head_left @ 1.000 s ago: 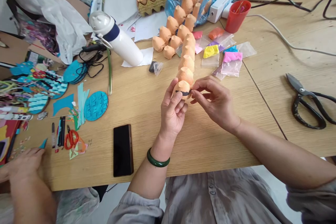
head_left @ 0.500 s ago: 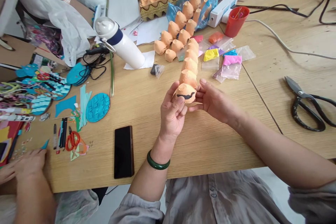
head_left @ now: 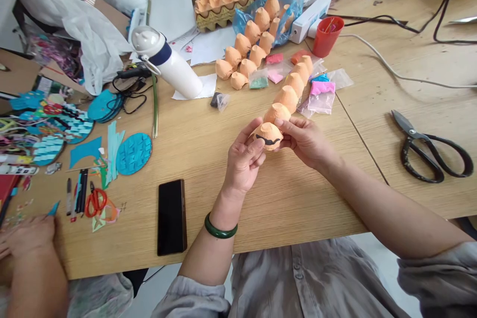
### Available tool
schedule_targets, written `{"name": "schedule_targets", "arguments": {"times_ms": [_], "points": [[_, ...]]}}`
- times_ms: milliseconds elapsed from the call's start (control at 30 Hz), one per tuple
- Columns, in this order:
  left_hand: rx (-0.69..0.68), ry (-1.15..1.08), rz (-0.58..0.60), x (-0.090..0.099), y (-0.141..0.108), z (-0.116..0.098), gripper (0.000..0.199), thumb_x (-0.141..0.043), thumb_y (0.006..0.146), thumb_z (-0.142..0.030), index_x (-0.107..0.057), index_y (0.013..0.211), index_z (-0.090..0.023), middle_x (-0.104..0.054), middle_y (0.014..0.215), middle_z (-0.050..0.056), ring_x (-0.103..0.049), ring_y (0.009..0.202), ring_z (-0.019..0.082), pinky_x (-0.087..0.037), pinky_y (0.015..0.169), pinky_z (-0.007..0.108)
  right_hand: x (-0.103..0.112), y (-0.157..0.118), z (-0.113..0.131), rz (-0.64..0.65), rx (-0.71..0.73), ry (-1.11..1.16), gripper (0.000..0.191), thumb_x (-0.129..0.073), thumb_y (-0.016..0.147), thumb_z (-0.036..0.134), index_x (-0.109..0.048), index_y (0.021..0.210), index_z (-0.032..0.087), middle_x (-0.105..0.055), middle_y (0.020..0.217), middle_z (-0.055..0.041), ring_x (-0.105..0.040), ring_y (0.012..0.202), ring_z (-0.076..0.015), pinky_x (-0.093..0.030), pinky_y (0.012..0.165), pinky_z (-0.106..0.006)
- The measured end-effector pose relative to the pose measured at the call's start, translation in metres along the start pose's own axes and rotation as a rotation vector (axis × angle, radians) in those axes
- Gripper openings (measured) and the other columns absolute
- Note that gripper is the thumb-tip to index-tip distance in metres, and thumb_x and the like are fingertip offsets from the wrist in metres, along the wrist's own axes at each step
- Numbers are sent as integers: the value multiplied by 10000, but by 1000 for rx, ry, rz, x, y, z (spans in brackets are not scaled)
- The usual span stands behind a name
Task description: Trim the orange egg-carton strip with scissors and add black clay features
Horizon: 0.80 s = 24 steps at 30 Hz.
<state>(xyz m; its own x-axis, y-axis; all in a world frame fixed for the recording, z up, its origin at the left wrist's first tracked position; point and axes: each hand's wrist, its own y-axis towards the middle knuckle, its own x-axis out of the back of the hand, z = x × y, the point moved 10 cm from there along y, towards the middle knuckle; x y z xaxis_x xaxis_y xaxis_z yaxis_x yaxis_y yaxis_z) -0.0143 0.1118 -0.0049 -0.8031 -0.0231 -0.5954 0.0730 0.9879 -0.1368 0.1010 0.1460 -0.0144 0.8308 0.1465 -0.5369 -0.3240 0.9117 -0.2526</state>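
Note:
A strip of orange egg carton cups [head_left: 287, 99] is held up over the table and slants away to the right. Across its nearest cup runs a wavy black line [head_left: 269, 141]. My left hand [head_left: 244, 164] pinches that cup from the left, thumb in front, and a green bangle [head_left: 220, 227] circles the wrist. On the other side, my right hand [head_left: 307, 143] grips the strip near the second cup, its thumb on top and its fingers partly hidden behind. Past the strip lie small bags of coloured clay, among them a pink one [head_left: 322, 88].
More cut carton cups [head_left: 242, 44] and a white bottle [head_left: 169, 64] stand at the back. Large scissors [head_left: 428, 146] lie to the right, near a red cup [head_left: 328, 37]. A phone [head_left: 171, 217] is left of my arm. Another person's hand [head_left: 32, 238] rests far left.
The far end of the carton strip has swung right. My right hand has closed on the strip, with its thumb now on top. The view has shifted slightly.

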Motion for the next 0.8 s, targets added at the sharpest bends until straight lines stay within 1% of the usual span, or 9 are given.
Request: {"name": "schedule_targets", "arguments": {"times_ms": [67, 133, 200, 300, 400, 467, 567, 700, 800], "points": [[9, -2, 9, -1, 0, 1, 390, -893, 729, -253, -801, 1106, -291, -638, 724, -60, -197, 430, 3, -238, 374, 139, 4, -1, 4, -47, 42, -56, 493, -957, 605, 539, -693, 748, 149, -710, 666, -16, -651, 529, -111, -620, 535, -241], [22, 1, 22, -3, 0, 2, 374, -875, 759, -287, -796, 1125, -281, -653, 754, -46, -221, 440, 4, -264, 389, 134, 7, -2, 7, -85, 81, -81, 500, -954, 604, 550, -684, 747, 155, -708, 673, -15, -660, 545, -118, -626, 544, -252], [33, 19, 39, -6, -1, 3, 413, -879, 759, -319, -786, 1160, -284, -677, 820, -31, -259, 455, 3, -280, 399, 131, 9, -2, 9, -115, 110, -87, 500, -957, 597, 546, -663, 726, 161, -696, 666, -6, -660, 547, -117, -625, 546, -252], [6, 83, 52, -10, -1, 3, 522, -918, 703, -276, -769, 1201, -324, -713, 942, -20, -368, 505, 5, -276, 400, 123, 10, -3, 12, -131, 145, -85, 485, -955, 608, 529, -655, 724, 166, -685, 671, 5, -648, 554, -107, -616, 547, -242], [-54, 166, 32, -8, -1, 0, 549, -909, 711, -243, -756, 1229, -346, -730, 1023, -12, -482, 602, 30, -289, 417, 127, 9, -4, 13, -127, 166, -92, 466, -940, 634, 532, -662, 742, 174, -679, 676, 9, -641, 567, -106, -611, 556, -246], [-80, 215, 11, -5, -1, 0, 535, -894, 740, -261, -750, 1250, -339, -732, 1012, -8, -477, 609, 41, -286, 419, 140, 9, -5, 13, -126, 168, -101, 468, -933, 640, 543, -659, 740, 176, -680, 670, 8, -644, 571, -111, -609, 557, -250], [-118, 266, -16, 0, -1, -1, 514, -887, 765, -297, -751, 1261, -320, -725, 938, -12, -436, 577, 44, -295, 423, 155, 7, -6, 14, -120, 188, -120, 459, -922, 659, 542, -658, 737, 175, -703, 701, -2, -643, 572, -108, -604, 559, -249], [-159, 314, -36, 2, -2, -3, 501, -863, 807, -317, -736, 1292, -322, -735, 932, -18, -453, 562, 37, -365, 461, 150, 5, -10, 19, -122, 254, -157, 430, -898, 707, 535, -648, 728, 186, -694, 683, 7, -641, 570, -110, -591, 554, -249], [-175, 345, -39, 2, -3, -3, 516, -846, 826, -343, -717, 1324, -308, -768, 1078, 15, -601, 667, 60, -480, 567, 161, 5, -12, 22, -130, 287, -184, 443, -890, 715, 549, -618, 700, 199, -670, 648, 18, -645, 571, -118, -594, 561, -260]]}}
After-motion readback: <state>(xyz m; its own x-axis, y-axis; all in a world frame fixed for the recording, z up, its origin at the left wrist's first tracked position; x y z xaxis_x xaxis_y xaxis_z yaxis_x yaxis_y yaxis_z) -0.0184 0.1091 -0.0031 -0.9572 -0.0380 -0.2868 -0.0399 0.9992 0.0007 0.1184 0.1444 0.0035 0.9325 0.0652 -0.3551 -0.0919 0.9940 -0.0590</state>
